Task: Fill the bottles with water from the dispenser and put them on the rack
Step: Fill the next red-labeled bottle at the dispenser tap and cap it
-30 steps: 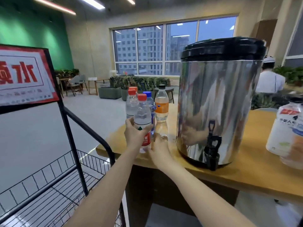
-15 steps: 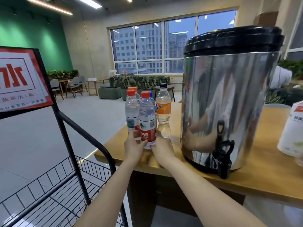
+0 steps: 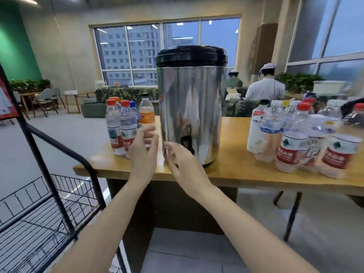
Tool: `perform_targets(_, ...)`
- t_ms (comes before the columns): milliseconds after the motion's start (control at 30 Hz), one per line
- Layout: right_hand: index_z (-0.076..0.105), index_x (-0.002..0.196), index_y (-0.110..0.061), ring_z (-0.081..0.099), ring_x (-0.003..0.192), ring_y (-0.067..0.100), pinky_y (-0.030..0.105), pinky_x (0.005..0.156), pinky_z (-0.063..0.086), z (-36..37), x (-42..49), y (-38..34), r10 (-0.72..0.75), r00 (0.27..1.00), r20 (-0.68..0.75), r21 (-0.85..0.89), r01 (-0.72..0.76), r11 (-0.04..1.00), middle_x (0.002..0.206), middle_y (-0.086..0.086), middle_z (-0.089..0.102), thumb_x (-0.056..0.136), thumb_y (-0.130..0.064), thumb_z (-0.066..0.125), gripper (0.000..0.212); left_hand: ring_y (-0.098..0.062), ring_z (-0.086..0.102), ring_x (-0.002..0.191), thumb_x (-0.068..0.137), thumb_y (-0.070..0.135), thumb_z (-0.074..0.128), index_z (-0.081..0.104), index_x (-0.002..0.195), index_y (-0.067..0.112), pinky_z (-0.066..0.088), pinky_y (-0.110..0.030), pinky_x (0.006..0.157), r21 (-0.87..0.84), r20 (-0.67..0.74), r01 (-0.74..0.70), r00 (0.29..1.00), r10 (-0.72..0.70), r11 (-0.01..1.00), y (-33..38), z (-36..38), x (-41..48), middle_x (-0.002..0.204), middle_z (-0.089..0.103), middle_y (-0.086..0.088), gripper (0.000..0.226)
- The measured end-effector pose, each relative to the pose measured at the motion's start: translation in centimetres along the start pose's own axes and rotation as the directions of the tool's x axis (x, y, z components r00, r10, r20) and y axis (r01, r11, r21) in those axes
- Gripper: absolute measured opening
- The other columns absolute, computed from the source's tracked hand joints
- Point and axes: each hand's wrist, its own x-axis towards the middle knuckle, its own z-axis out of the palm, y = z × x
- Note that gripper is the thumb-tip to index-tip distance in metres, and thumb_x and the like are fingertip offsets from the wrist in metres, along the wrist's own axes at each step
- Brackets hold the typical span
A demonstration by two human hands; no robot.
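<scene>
Two empty hands at the water station: left hand (image 3: 143, 154) hovers, fingers loosely spread, just right of the red-capped water bottles (image 3: 120, 127) at the left end of the table (image 3: 236, 175) (blur hides whether fingertips touch one). Right hand (image 3: 184, 160), likewise relaxed, hangs in front of the steel dispenser (image 3: 193, 99), near its black tap (image 3: 186, 139). An orange-labelled bottle (image 3: 147, 113) stands behind that group; more bottles (image 3: 295, 142) crowd the table's right end. Black wire rack (image 3: 59, 194) stands at left, beside the table. Bkgd: person in white (image 3: 265, 89), back to camera.
</scene>
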Motion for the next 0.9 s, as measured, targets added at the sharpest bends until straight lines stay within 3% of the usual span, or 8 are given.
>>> perform_targets(100,0.044,0.139,-0.02,0.055,0.117,0.011,0.028,0.095,0.05,-3.3,-3.2,2.2,0.027,0.999,-0.041,-0.029,-0.028,0.999,0.131,0.0,0.057,0.095,-0.013,0.058,0.047,0.001,0.058,0.083,0.098,0.014,0.055,0.058,0.113,0.017,0.045,-0.011,0.071,-0.079,0.027,-0.141,0.989,0.143,0.987,4.3,3.0,-3.1,0.09,0.059,0.009,0.015)
perform_targets(200,0.043,0.136,-0.025,0.056,0.109,0.007,0.025,0.087,0.053,-6.0,-5.6,5.2,0.114,0.992,-0.054,-0.049,-0.117,0.992,0.128,-0.003,0.057,0.095,-0.015,0.058,0.045,-0.004,0.062,0.082,0.098,0.013,0.055,0.059,0.113,0.013,0.048,-0.013,0.069,-0.149,0.116,-0.164,0.977,0.181,0.975,7.1,6.9,-5.8,0.088,0.061,0.004,0.016)
perform_targets(300,0.044,0.133,-0.025,0.057,0.102,0.008,0.027,0.079,0.054,-8.3,-7.4,8.5,0.199,0.974,-0.105,-0.127,-0.212,0.969,0.124,-0.005,0.057,0.093,-0.014,0.06,0.044,-0.001,0.062,0.084,0.099,0.013,0.055,0.06,0.114,0.012,0.051,-0.016,0.07,-0.21,0.263,-0.038,0.96,0.094,0.977,8.0,11.3,-7.6,0.09,0.062,0.006,0.016)
perform_targets(467,0.044,0.136,-0.017,0.049,0.122,0.018,0.027,0.095,0.042,-12.0,-9.4,14.6,0.394,0.892,-0.221,-0.138,-0.429,0.893,0.135,0.002,0.051,0.091,-0.006,0.059,0.049,0.009,0.055,0.082,0.1,0.018,0.053,0.059,0.111,0.017,0.041,-0.004,0.07,-0.182,0.459,0.121,0.888,-0.024,0.976,8.7,18.7,-8.8,0.092,0.059,0.014,0.012)
perform_targets(600,0.043,0.126,-0.007,0.041,0.121,0.02,0.026,0.098,0.034,-14.4,-10.3,18.3,0.492,0.753,-0.437,-0.07,-0.574,0.816,0.129,0.009,0.044,0.089,-0.004,0.062,0.042,0.001,0.053,0.089,0.1,0.023,0.053,0.06,0.118,0.014,0.039,0.0,0.066,-0.149,0.561,0.25,0.818,-0.126,0.957,9.3,24.3,-9.2,0.107,0.063,0.006,0.021)
perform_targets(700,0.039,0.121,-0.003,0.037,0.116,0.022,0.035,0.101,0.035,-15.7,-10.4,19.9,0.489,0.644,-0.588,0.039,-0.581,0.813,0.126,0.013,0.04,0.085,0.0,0.063,0.043,-0.004,0.051,0.104,0.1,0.028,0.054,0.053,0.134,0.011,0.037,-0.004,0.074,-0.122,0.625,0.351,0.753,-0.203,0.928,9.8,27.6,-9.3,0.128,0.06,0.0,0.038)
perform_targets(767,0.036,0.126,-0.005,0.037,0.12,0.023,0.041,0.104,0.038,-16.3,-10.2,20.9,0.541,0.615,-0.574,0.129,-0.585,0.801,0.128,0.012,0.039,0.084,0.002,0.061,0.049,-0.004,0.049,0.108,0.1,0.027,0.055,0.047,0.14,0.012,0.039,-0.006,0.077,-0.147,0.652,0.404,0.726,-0.219,0.903,10.1,29.1,-9.5,0.133,0.056,0.003,0.044)
perform_targets(900,0.024,0.145,-0.012,0.041,0.129,0.028,0.048,0.108,0.04,-16.8,-9.5,22.8,0.672,0.591,-0.446,0.245,-0.641,0.727,0.14,0.012,0.043,0.084,0.004,0.055,0.07,0.0,0.048,0.108,0.099,0.02,0.057,0.038,0.145,0.017,0.039,0.002,0.067,-0.208,0.68,0.457,0.703,-0.208,0.865,10.4,30.9,-9.8,0.127,0.051,0.009,0.05)
